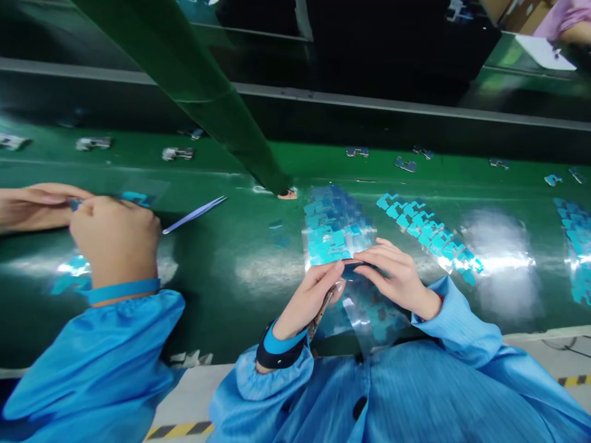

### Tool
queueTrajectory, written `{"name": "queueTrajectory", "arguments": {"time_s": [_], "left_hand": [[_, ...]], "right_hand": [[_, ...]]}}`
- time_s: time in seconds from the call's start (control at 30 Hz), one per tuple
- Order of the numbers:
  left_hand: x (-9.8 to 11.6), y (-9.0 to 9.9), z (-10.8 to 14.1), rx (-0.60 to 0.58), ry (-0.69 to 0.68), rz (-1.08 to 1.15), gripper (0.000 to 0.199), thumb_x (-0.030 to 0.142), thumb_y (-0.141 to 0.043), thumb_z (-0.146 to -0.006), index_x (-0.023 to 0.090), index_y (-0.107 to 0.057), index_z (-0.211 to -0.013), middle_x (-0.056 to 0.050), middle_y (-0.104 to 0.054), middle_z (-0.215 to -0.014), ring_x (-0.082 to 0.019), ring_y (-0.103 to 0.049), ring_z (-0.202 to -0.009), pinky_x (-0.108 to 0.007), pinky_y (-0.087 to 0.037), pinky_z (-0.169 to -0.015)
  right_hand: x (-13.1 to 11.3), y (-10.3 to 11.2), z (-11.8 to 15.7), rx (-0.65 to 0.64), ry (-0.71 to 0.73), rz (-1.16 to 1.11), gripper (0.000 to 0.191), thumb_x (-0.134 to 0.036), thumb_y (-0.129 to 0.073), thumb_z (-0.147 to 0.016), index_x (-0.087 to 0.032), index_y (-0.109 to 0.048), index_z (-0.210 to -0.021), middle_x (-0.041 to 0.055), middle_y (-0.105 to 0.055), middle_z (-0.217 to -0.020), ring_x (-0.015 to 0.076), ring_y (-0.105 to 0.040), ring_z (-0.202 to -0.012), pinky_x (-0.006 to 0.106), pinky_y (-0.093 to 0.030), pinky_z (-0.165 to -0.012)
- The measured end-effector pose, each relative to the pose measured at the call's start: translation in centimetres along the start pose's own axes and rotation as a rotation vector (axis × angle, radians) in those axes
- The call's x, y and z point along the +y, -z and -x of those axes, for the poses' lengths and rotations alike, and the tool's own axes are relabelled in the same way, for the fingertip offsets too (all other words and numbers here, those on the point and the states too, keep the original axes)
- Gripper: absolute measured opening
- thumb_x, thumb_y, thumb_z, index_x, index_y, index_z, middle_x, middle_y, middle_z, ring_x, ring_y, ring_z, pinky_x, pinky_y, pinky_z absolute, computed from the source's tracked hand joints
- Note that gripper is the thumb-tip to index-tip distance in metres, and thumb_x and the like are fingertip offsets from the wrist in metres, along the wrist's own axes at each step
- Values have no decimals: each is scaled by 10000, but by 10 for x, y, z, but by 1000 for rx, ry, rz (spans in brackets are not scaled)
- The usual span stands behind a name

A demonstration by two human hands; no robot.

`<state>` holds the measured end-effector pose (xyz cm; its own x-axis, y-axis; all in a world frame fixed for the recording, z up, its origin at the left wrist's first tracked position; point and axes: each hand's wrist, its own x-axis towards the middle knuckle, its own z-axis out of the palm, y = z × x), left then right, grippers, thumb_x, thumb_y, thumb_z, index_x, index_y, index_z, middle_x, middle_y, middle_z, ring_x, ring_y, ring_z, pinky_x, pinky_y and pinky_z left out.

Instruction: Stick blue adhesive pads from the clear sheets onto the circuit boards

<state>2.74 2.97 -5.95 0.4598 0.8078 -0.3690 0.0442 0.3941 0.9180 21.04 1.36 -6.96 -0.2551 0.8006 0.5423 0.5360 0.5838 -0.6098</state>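
My left hand point(318, 295) is closed, thumb and finger pinched at the lower edge of a clear sheet of blue film stickers point(330, 224). A narrow, dark patterned tool point(321, 314), perhaps tweezers, lies along its palm, partly hidden. Opposite it, my right hand point(397, 274) has its fingertips bent together on the same edge. Whatever small piece may sit between the fingertips is too hidden to make out. Below my hands, another clear sheet with blue pieces point(381, 320) hangs close to my smock.
A green post point(231, 111) slants down to the green table. Small metal parts point(357, 152) lie along the back strip. More blue sticker sheets point(429, 234) are at right. At left, a co-worker's hands point(115, 234) work beside blue tweezers point(194, 215).
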Motion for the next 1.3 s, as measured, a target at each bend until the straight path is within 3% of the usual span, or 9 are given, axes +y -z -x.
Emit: {"name": "queueTrajectory", "arguments": {"time_s": [0.1, 0.37, 0.47, 0.6, 0.73, 0.8, 0.97, 1.17, 1.3], "left_hand": [[-2, -1, -2, 9, 27, 42, 568, 642, -507, -853, 194, -472, -505, 84, -267, -397, -60, -203, -380, -237, -165, -412], [-6, 1, -10, 88, 30, 3, 556, 599, -429, -890, 130, -709, -997, 99, -262, -438, -88, -201, -402, -236, -185, -432], [-7, 11, -23, 185, -12, -103, 528, 598, -463, -877, 147, -728, -943, 90, -289, -440, -102, -255, -427, -244, -228, -465], [-7, 30, -36, 366, -63, -281, 337, 500, -624, -802, 173, -696, -761, 84, -362, -420, -121, -355, -439, -250, -267, -489], [2, 34, -18, 556, -72, -385, 309, 462, -520, -895, 197, -642, -995, 100, -404, -383, -135, -384, -356, -247, -261, -436], [9, 27, 0, 524, -58, -397, 347, 503, -468, -917, 214, -620, -1035, 110, -384, -367, -132, -369, -312, -243, -260, -400], [19, 0, 28, 115, -60, -349, 307, 469, -547, -873, 220, -538, -693, 87, -375, -408, -99, -358, -375, -222, -278, -412], [18, -5, 28, 284, -94, -224, 427, 404, -552, -867, 229, -405, -505, 63, -369, -429, -99, -350, -435, -250, -413, -540], [19, -4, 30, 301, -65, -167, 439, 426, -588, -849, 231, -437, -485, 58, -381, -423, -110, -365, -449, -280, -463, -619]], "right_hand": [[3, -3, 4, 21, 87, 148, 217, -152, -627, -905, -160, -672, -1117, 95, -760, -1022, 180, -707, -947, 414, -499, -1004], [-1, -1, 7, 79, 165, 124, 263, -66, -633, -856, -229, -722, -1041, 103, -714, -1183, 234, -628, -1150, 503, -443, -1059], [-14, 7, 2, 106, 38, -91, 174, -124, -633, -874, -238, -737, -956, 82, -741, -1055, 213, -684, -995, 475, -495, -998], [-18, 14, -4, 63, -277, -358, 160, -196, -618, -902, -235, -744, -993, 38, -732, -858, 150, -678, -761, 317, -574, -723], [-10, 13, -5, 51, -455, -364, 172, -237, -649, -883, -242, -741, -1028, 28, -745, -887, 153, -684, -797, 309, -568, -729], [-8, 13, -6, 29, -464, -373, 159, -241, -658, -876, -239, -742, -1012, 27, -755, -907, 155, -694, -817, 312, -573, -752], [-15, 15, -9, -92, -388, -401, 151, -220, -662, -875, -212, -731, -1010, 32, -768, -938, 145, -715, -851, 288, -579, -819], [-5, 22, -7, -36, -504, -544, 314, -321, -697, -851, -215, -671, -1146, 49, -738, -984, 134, -689, -839, 302, -594, -827], [-3, 22, -6, 5, -614, -659, 212, -330, -760, -786, -186, -711, -934, 28, -734, -809, 125, -697, -723, 263, -612, -713]]}}
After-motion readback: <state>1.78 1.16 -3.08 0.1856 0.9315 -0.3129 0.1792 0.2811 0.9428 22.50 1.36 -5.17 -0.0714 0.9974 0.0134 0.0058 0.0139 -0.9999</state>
